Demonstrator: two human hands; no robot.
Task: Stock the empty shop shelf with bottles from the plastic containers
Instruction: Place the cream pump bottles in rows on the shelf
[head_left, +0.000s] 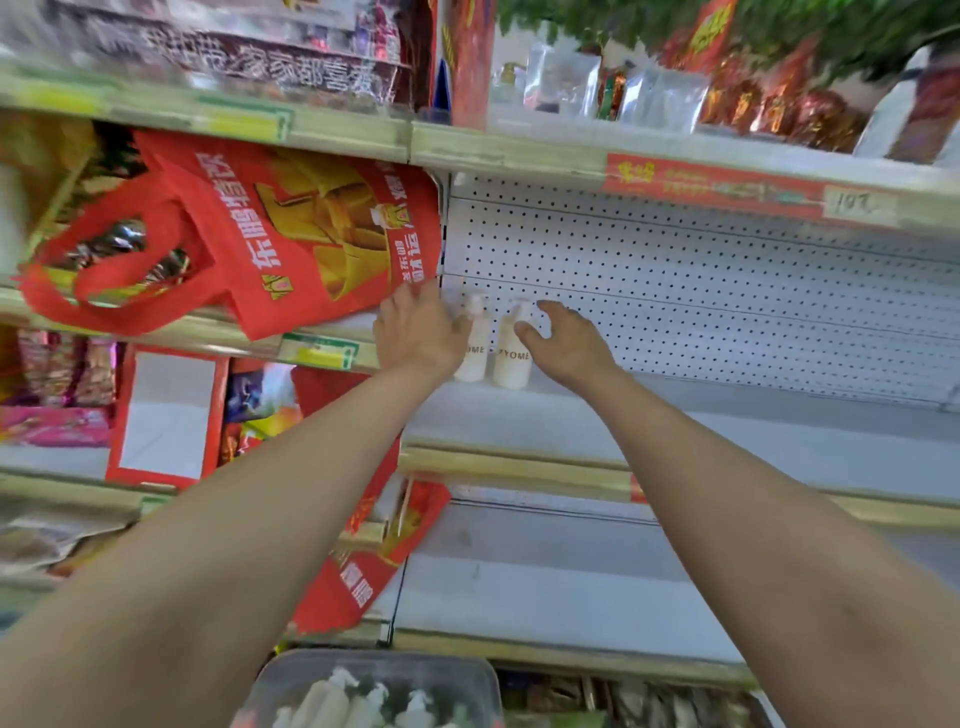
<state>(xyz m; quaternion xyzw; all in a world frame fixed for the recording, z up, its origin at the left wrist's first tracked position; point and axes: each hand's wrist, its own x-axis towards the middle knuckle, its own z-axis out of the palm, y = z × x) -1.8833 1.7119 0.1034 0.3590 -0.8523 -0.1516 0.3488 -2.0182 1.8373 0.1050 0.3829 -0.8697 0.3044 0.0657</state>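
Observation:
Two white pump bottles stand upright side by side at the left end of the bare white shelf (701, 436), against the perforated back panel. My left hand (415, 332) is beside the left bottle (475, 353), fingers spread upward and thumb resting on its shoulder. To the right of the right bottle (513, 364) is my right hand (569, 343), fingers arched and apart, thumb tip touching the bottle's neck. Neither hand wraps around a bottle. At the bottom edge, a clear plastic container (483, 675) holds several more white pump bottles.
A red printed bag (291, 234) hangs over the neighbouring shelf just left of my left hand. Packaged goods fill the shelves to the left and above. A second bare shelf (571, 587) lies below, with its beige front rail.

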